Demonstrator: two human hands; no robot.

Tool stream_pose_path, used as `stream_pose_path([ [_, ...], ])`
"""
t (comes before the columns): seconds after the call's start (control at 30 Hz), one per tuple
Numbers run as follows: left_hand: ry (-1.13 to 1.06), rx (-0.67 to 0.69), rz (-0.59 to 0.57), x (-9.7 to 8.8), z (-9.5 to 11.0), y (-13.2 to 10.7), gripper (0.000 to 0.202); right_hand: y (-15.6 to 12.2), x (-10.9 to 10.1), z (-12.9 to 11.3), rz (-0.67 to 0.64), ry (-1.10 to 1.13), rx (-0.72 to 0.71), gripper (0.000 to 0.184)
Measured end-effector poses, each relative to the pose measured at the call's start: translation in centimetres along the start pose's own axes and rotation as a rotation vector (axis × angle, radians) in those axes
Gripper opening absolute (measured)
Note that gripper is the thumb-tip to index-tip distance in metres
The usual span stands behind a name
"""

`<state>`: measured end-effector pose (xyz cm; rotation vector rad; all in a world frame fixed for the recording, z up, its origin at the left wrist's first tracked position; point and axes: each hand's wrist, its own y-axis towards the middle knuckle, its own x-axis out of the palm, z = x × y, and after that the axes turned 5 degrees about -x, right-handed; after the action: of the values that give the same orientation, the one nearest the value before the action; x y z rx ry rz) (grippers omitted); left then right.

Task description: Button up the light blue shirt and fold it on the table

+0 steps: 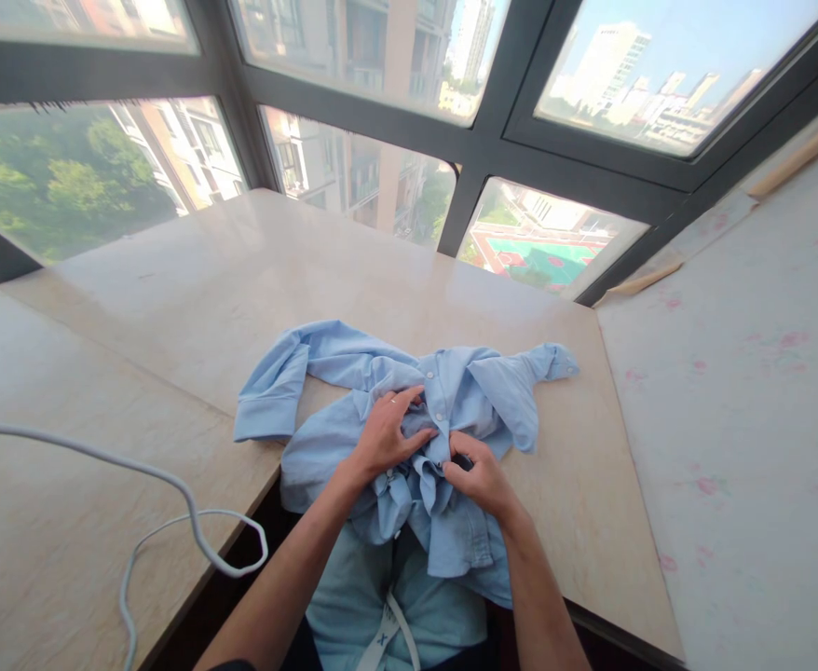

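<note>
A light blue button-up shirt (479,387) lies crumpled on the beige stone ledge (241,280) by the window, one sleeve stretched out to the left, its lower part hanging over the near edge. My left hand (388,433) pinches the front placket near a row of white buttons. My right hand (475,475) grips the fabric just beside it, fingers curled closed. Both hands meet at the middle of the shirt.
A white cable (164,485) loops across the lower left surface and over its edge. A pale wall with pink floral marks (751,419) rises at the right. Dark-framed windows (479,140) run along the far side of the ledge.
</note>
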<state>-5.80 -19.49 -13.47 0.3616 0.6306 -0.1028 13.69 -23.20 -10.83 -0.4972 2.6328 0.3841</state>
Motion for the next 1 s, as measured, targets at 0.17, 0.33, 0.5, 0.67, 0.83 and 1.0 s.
stream_pose_path([
  [0.17, 0.070, -0.030, 0.099, 0.8, 0.1, 0.3, 0.030, -0.2, 0.1, -0.8, 0.089, -0.109, 0.057, 0.016],
  [0.33, 0.163, 0.012, 0.108, 1.4, 0.4, 0.8, 0.008, 0.6, 0.7, -1.9, 0.301, -0.218, 0.004, 0.034],
  [0.5, 0.049, 0.078, 0.218, 1.9, -0.7, 0.5, 0.016, 3.0, 1.2, -2.1, 0.245, -0.457, -0.034, 0.020],
  [0.67, -0.037, 0.132, 0.259, 2.0, -1.1, 0.4, 0.017, 3.8, 1.2, -1.1, 0.242, -0.455, -0.076, 0.021],
  [0.83, -0.066, 0.151, 0.262, 1.9, -1.0, 0.4, 0.020, 3.4, 1.5, -0.9, 0.337, -0.321, -0.067, 0.021],
  [1.0, -0.116, 0.144, 0.256, 1.8, -0.9, 0.3, 0.019, 3.4, 1.6, -1.0, 0.325, -0.117, 0.074, 0.023],
])
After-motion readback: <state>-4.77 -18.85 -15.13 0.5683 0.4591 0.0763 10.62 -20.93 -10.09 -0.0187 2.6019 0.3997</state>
